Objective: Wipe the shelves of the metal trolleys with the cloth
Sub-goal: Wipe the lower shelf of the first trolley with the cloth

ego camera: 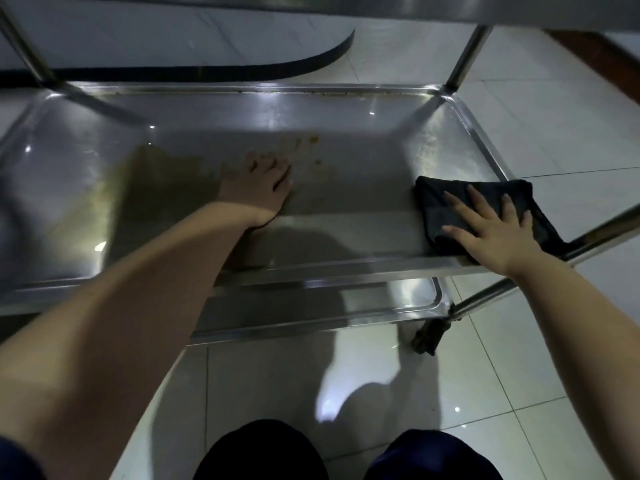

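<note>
A metal trolley's middle shelf (346, 109) fills the view, with brown stains near its centre and along the back rim. A folded dark cloth (446, 206) lies at the shelf's front right corner. My right hand (491, 226) presses flat on the cloth with straight, spread fingers. My left hand (258, 187) rests palm down on the bare shelf near the middle, fingers spread, holding nothing. A lower shelf (398, 299) shows beneath the front rim.
The trolley's upper shelf (519, 8) overhangs at the top. Upright posts stand at the back right (465, 57) and back left (27, 53). A caster wheel (429, 336) sits at the front right. White floor tiles surround the trolley; my knees are at the bottom.
</note>
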The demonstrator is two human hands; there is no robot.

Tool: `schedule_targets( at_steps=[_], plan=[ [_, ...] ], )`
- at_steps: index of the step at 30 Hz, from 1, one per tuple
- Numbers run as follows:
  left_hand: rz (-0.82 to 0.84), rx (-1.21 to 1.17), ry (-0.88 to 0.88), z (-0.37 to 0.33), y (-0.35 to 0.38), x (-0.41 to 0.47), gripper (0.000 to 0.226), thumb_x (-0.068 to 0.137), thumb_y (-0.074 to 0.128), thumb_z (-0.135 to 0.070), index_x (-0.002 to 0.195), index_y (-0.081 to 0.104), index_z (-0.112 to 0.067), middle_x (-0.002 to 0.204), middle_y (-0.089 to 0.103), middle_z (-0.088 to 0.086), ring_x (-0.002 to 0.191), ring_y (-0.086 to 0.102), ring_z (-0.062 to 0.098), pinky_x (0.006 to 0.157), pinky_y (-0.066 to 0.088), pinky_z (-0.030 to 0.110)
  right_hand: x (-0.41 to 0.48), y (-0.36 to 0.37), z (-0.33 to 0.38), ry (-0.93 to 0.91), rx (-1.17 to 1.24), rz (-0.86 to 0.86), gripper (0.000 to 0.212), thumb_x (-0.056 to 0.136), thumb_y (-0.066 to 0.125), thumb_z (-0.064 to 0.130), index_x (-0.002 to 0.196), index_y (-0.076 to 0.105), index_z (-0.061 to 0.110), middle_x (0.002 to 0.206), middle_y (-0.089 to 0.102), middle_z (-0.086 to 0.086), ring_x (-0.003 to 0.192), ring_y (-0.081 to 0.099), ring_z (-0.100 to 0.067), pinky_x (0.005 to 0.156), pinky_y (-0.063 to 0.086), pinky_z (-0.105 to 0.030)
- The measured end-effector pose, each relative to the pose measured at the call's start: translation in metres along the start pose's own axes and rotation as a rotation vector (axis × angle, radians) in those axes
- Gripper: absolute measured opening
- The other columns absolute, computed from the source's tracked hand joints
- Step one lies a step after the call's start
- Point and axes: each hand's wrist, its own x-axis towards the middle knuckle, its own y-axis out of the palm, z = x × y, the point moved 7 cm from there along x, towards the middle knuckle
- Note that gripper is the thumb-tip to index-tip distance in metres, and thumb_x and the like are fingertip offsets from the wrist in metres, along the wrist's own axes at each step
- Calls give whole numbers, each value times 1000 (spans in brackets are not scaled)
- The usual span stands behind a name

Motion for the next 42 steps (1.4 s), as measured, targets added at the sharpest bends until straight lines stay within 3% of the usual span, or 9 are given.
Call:
schedule_targets(
  at_steps=[7, 16, 20, 22, 25, 29, 34, 38, 42],
  plan=[
    [-43, 62, -53, 7, 3, -11, 52, 105, 19, -47, 156, 15, -36, 166, 4, -8, 153, 2, 26, 114, 8, 61, -6, 5, 31, 48, 6, 12, 66, 84, 20, 84, 141, -8, 68, 163, -13, 16, 148, -14, -40, 115, -8, -66],
    [-85, -192, -70, 30, -10, -13, 45, 109, 26, -28, 153, 33, -31, 164, 18, -12, 152, 11, 17, 119, 3, 53, -49, 32, 259, -203, -52, -52, 73, 85, 21, 82, 148, -9, 58, 163, -19, 9, 143, -22, -51, 106, -15, -73],
    [-24, -330, -29, 37, -17, -18, 44, 109, 28, -24, 152, 35, -28, 165, 17, -7, 153, 6, 22, 121, -3, 52, -50, 38, 300, -233, -62, 11, 73, 87, 18, 81, 148, -12, 55, 162, -23, 7, 141, -27, -52, 103, -17, -73],
    [-48, -386, -63, 36, -25, -23, 45, 108, 34, -29, 152, 34, -29, 164, 18, -7, 153, 4, 20, 120, -7, 53, -47, 38, 301, -236, -18, 23, 72, 88, 21, 80, 149, -7, 56, 163, -21, 9, 142, -27, -50, 105, -19, -71],
    [-81, -60, -30, 12, -37, -40, 56, 103, 44, -28, 156, 25, -28, 166, 12, -3, 153, 3, 22, 119, -4, 54, -25, 25, 276, -256, 202, -9, 71, 89, 27, 76, 152, 6, 52, 165, -8, 10, 147, -18, -42, 114, -18, -61],
    [-103, -105, 21, -45, -16, -80, 58, 102, 42, -39, 156, 25, -29, 166, 11, 0, 153, 6, 22, 120, -7, 50, 24, -9, 187, 9, 417, -208, 56, 101, 38, 45, 154, 20, 41, 166, 2, 6, 149, -9, -41, 120, -7, -53],
    [-19, -16, -26, -65, 18, -88, 66, 93, 22, -73, 154, 6, -52, 167, -1, -6, 152, -12, 26, 96, -23, 79, 78, -16, 177, -124, 226, -149, 51, 105, 31, 42, 155, 23, 36, 165, 12, 8, 152, -2, -30, 120, 0, -55],
    [36, 54, -30, -53, 22, -63, 70, 89, 13, -81, 150, -8, -56, 166, -14, -5, 150, -20, 30, 91, -21, 83, 94, -12, 177, -176, 73, -170, 52, 105, 27, 44, 156, 16, 39, 165, 8, 10, 152, 4, -29, 119, 3, -56],
    [49, 43, -28, -37, 14, -9, 70, 89, 14, -81, 151, -7, -56, 166, -14, -5, 151, -18, 30, 95, -17, 84, 97, -10, 175, -174, 41, -203, 51, 106, 22, 45, 156, 13, 40, 165, 8, 11, 152, 4, -28, 119, 3, -54]
  ],
)
